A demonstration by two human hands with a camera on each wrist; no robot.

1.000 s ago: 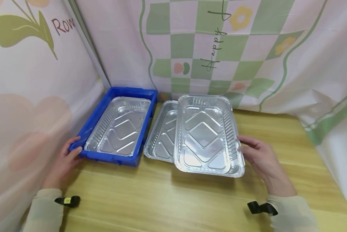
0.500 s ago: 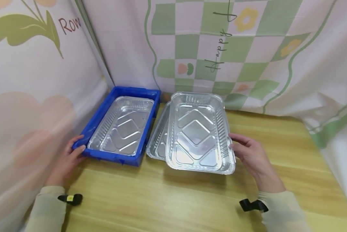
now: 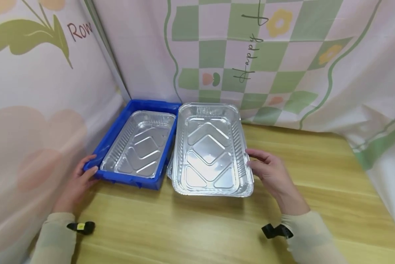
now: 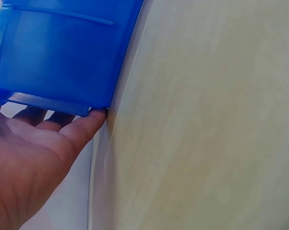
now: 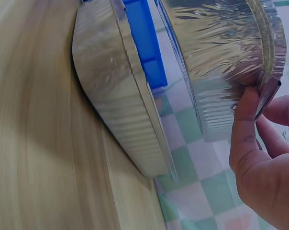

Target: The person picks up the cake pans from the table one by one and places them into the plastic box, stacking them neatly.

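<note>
My right hand (image 3: 274,175) pinches the right rim of a rectangular foil pan (image 3: 210,146), thumb on one side and fingers on the other. The right wrist view shows the held foil pan (image 5: 216,62) raised off the table, apart from a second foil pan (image 5: 106,72) that stands on the wood. In the head view the held pan covers nearly all of that second pan (image 3: 169,171). At the near left corner of a blue plastic tray (image 3: 128,178), my left hand (image 3: 76,187) grips with thumb and fingers. Inside this tray lies another foil pan (image 3: 141,146).
The wooden table (image 3: 144,227) carries everything. A printed curtain (image 3: 210,47) hangs behind it, and a white curtain (image 3: 45,110) stands close along the left side, near the blue tray.
My right hand has carried its foil pan leftward, over the second pan and toward the blue tray. My left hand stays at the tray's corner. The head view shifted slightly at first.
</note>
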